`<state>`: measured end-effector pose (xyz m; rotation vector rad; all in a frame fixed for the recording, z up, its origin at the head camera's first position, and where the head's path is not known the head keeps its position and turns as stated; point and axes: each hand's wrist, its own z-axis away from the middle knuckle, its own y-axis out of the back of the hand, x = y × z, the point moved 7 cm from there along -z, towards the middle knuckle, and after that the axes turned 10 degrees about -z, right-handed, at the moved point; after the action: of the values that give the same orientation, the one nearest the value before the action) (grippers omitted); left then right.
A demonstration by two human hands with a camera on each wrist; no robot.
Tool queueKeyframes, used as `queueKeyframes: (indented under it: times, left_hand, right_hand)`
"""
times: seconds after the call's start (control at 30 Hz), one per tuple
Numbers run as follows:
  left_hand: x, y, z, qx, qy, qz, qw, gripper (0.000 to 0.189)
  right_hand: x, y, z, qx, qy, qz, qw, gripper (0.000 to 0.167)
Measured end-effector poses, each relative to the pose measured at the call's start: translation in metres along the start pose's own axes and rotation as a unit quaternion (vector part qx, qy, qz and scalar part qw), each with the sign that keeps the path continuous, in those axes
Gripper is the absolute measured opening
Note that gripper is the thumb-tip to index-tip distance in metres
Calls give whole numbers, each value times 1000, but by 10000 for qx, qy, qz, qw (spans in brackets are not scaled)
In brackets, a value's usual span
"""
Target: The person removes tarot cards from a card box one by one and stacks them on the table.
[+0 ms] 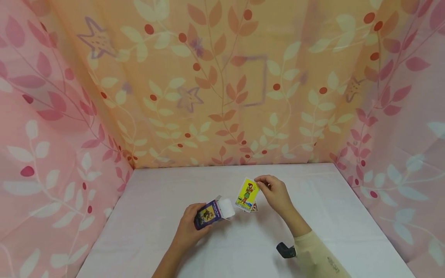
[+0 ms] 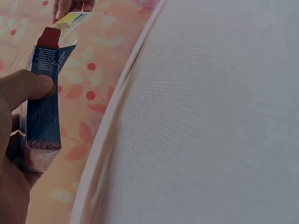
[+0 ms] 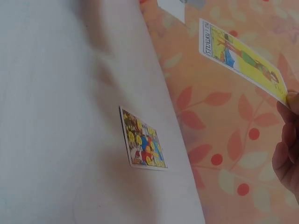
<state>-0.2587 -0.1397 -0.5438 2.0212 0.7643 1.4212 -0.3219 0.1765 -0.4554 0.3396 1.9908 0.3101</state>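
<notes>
Yellow card (image 1: 247, 194), long axis aslant, top up-right, pinched by right fingers (image 1: 264, 178); box (image 1: 208, 214) gripped by left fingers (image 1: 194, 208)

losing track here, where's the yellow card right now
In the head view, the yellow card is pinched in the right hand, right of the open box the left hand holds.
</notes>
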Motion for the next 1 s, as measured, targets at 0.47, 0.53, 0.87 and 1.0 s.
queueKeyframes:
  times: [0.47, 0.53, 0.87, 1.0]
  left_hand:
    - [-3, 0, 1, 20, 131, 11, 9999, 79]
    - [-3, 0, 1, 29, 121, 5, 9999, 79]
    - [-4, -3, 1, -110, 133, 18, 9998, 78]
    - [-3, -4, 0, -104, -66, -33, 9999, 78]
  right_hand:
    - [26, -6, -26, -502, -374, 246, 9977, 10]
    - [32, -8, -30, -569, -470, 242, 9970, 10]
    - [65, -25, -34, -908, -984, 134, 9909, 11]
    - [75, -31, -33, -972, -1173, 178, 9882, 12]
